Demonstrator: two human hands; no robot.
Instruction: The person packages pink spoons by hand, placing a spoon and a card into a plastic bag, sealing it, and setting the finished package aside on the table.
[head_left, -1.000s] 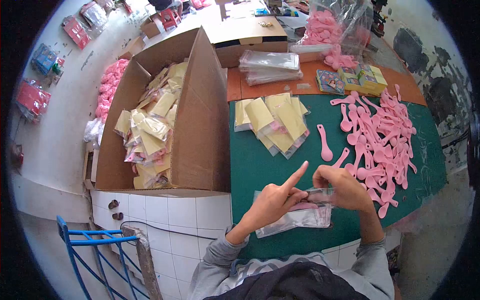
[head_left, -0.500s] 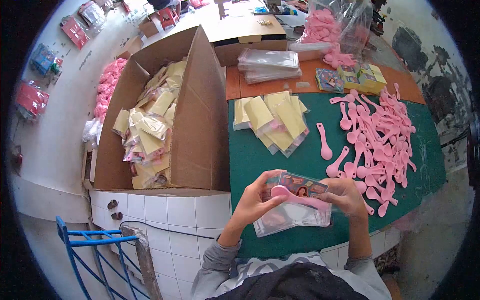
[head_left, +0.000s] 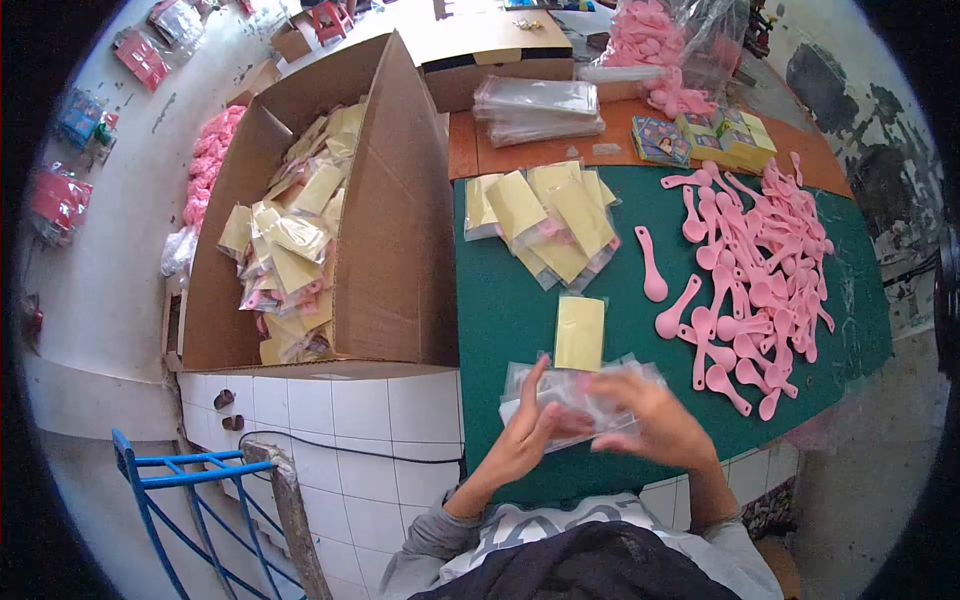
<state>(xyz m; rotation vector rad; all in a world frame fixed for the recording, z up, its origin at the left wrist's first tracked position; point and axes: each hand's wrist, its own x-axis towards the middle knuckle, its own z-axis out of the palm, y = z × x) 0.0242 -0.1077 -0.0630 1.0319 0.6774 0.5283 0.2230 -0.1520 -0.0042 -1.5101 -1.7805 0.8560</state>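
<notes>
Clear plastic bags lie on the green table near its front edge, partly under both hands. My left hand is over their left side with its fingers apart, holding nothing. On the right, my right hand is blurred by motion but shows spread fingers above the bags. Just beyond the hands lies a packet with its cream card side up. Farther back is a group of similar packets. Two single pink spoons lie between these packets and the large spoon pile.
A big cardboard box full of packets stands left of the table. Stacked clear bags, printed cards and bagged pink spoons are at the back. A blue metal frame stands at the lower left.
The printed card and pink spoon have left my hands, which have opened. A packet now lies cream side up beyond them. The camera view has shifted slightly.
</notes>
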